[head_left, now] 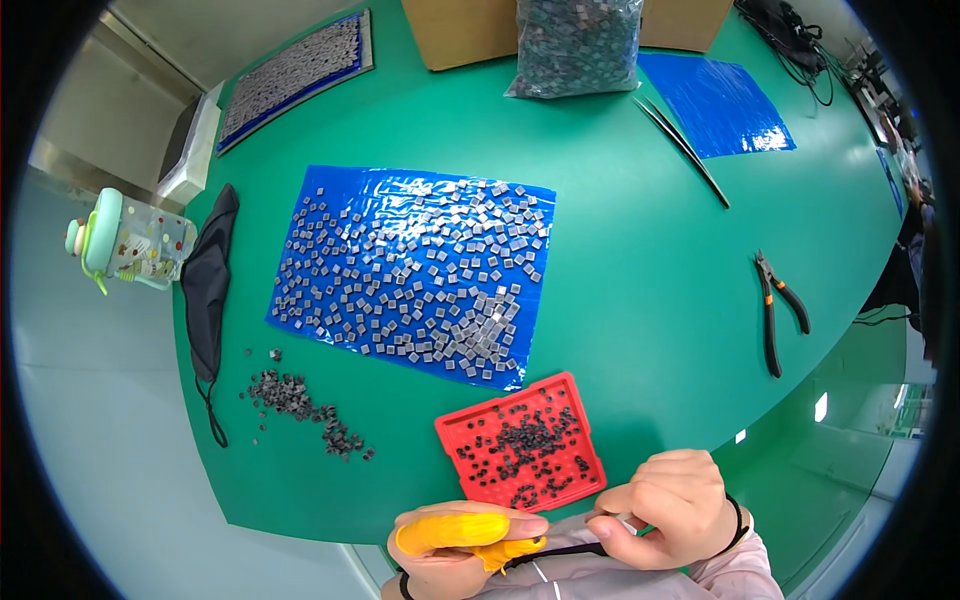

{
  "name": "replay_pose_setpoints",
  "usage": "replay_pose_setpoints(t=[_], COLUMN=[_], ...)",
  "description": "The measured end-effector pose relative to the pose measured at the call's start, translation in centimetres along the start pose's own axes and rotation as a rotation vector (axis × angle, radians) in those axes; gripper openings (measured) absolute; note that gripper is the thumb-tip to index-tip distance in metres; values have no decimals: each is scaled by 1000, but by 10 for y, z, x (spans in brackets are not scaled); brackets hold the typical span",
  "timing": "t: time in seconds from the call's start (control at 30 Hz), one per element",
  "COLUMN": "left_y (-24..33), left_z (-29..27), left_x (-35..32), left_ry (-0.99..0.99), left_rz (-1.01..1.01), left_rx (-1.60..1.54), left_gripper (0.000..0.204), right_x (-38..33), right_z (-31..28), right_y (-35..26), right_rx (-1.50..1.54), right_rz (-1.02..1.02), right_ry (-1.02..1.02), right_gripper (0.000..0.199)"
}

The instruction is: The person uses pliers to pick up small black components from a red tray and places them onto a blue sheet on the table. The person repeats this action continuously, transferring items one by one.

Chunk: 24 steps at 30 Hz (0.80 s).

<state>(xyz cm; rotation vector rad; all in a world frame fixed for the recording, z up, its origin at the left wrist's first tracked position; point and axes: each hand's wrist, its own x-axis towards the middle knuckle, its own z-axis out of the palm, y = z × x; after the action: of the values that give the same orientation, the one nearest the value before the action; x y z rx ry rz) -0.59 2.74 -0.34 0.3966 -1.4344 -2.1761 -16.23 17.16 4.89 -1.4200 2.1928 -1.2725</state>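
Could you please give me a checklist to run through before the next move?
1. Yellow finger covers on the left hand: ok.
2. Right hand gripping securely: cannot tell; its curled fingers hide the grip.
3. Red tray on the table, holding black pieces: ok.
4. Every black piece inside the tray: not ok; a loose pile lies at left.
5. Grey squares on the blue sheet: ok.
6. Pliers and tweezers away from both hands: ok.

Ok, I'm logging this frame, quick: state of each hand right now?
Left hand: closed, yellow-covered fingers pinching what seems a small dark piece.
Right hand: curled closed, seems to pinch something pale, too small to identify.
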Motion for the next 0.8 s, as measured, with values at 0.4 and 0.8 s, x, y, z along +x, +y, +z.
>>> replay_pose_setpoints(t=[0.4,0.8], left_y=[7,7], left_z=[10,11], left_x=[8,10], left_ry=[45,7], left_rz=[121,154], left_rx=[264,265], left_gripper=[12,14], right_x=[1,-2], right_z=[-5,-8], right_y=[-4,-3], right_rx=[322,510], right_rz=[269,417], right_ry=[-140,-229], right_gripper=[4,7])
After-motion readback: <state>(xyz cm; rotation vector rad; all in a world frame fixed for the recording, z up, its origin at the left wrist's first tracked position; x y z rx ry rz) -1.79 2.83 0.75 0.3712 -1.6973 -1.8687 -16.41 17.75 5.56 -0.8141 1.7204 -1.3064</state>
